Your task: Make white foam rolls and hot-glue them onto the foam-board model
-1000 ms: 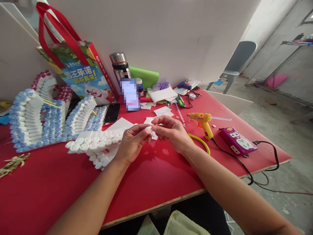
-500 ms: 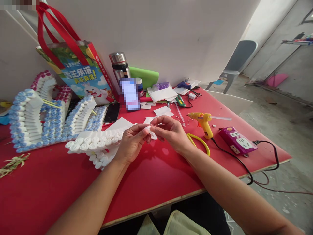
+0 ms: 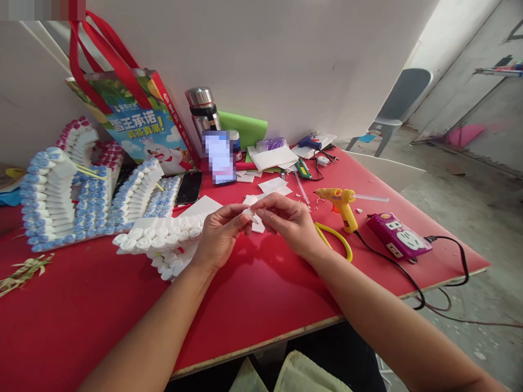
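Between my two hands, over the red table, is a small white piece (image 3: 253, 214) that looks like paper or tissue. My left hand (image 3: 223, 228) pinches it between thumb and forefinger. From the other side the fingertips of my right hand (image 3: 286, 218) pinch it too. Left of my left hand stands a white structure made of rolled white pieces (image 3: 163, 237), partly covered by that hand and forearm. White paper sheets (image 3: 274, 185) lie on the table just beyond my fingers.
A yellow glue gun (image 3: 341, 204) lies to the right, beside a purple power socket (image 3: 399, 234) with black cords. At the left stand blue-and-white rolled structures (image 3: 49, 196) and a printed bag (image 3: 139, 125). A steel flask (image 3: 201, 109) and a lit phone (image 3: 220, 158) stand behind.
The fingers of my right hand have drawn slightly apart from my left, so more of the white piece shows between them. The whole view has shifted a little.
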Motion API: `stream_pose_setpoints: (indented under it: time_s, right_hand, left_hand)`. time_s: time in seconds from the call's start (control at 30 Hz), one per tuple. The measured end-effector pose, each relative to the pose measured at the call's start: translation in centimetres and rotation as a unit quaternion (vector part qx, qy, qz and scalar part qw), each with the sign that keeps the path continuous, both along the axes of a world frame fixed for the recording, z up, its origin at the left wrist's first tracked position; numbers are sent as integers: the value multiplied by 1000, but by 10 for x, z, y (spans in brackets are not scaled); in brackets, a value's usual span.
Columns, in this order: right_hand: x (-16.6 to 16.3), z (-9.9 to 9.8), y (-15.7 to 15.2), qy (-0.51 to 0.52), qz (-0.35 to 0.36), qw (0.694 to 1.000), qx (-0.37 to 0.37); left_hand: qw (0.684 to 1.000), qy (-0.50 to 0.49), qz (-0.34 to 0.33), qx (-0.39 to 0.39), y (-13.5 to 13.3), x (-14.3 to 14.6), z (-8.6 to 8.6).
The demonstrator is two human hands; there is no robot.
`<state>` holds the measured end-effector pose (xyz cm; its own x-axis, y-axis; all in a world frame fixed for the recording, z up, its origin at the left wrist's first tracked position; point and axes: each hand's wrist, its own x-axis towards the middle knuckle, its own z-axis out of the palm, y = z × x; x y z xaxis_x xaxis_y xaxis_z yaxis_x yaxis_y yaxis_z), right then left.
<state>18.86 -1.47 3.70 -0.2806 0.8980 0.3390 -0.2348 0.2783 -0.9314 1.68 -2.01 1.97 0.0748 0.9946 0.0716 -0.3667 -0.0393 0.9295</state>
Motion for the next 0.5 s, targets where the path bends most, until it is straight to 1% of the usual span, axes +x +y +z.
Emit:
stream_pose_setpoints:
  time_s: [0.13, 0.3, 0.5]
  right_hand:
    - [0, -7, 1, -41, -20, 997, 64]
    - [0, -13, 2, -91, -58, 981, 164]
    - [2, -13, 2, -139, -90, 961, 221]
  left_hand:
    - [1000, 9, 2, 6, 0, 0, 0]
    - [999, 26, 7, 24, 0, -1, -2]
    - [997, 66, -3, 50, 0, -3, -3]
